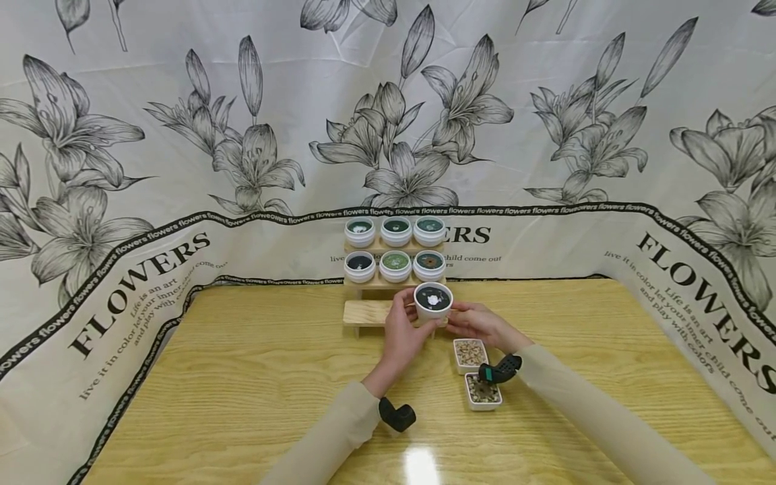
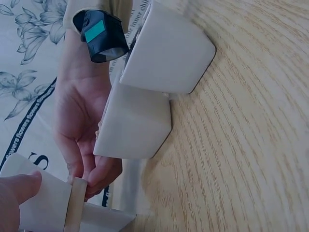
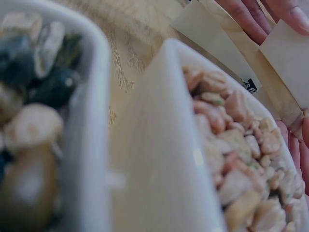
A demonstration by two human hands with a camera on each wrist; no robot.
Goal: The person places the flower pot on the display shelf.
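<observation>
My left hand holds a small white pot with a dark fill and a white patch on top, at the right end of the lowest step of a wooden tiered stand. Its thumb lies along the pot's side. My right hand is beside the pot. In the left wrist view, its fingertips pinch the end of the stand's board. Part of that grip is hidden in the head view.
On the upper steps stand several white pots with green or dark tops. Below my right forearm are two white square dishes, one of pinkish pebbles, one of darker stones. Printed flower cloth hangs behind the wooden table.
</observation>
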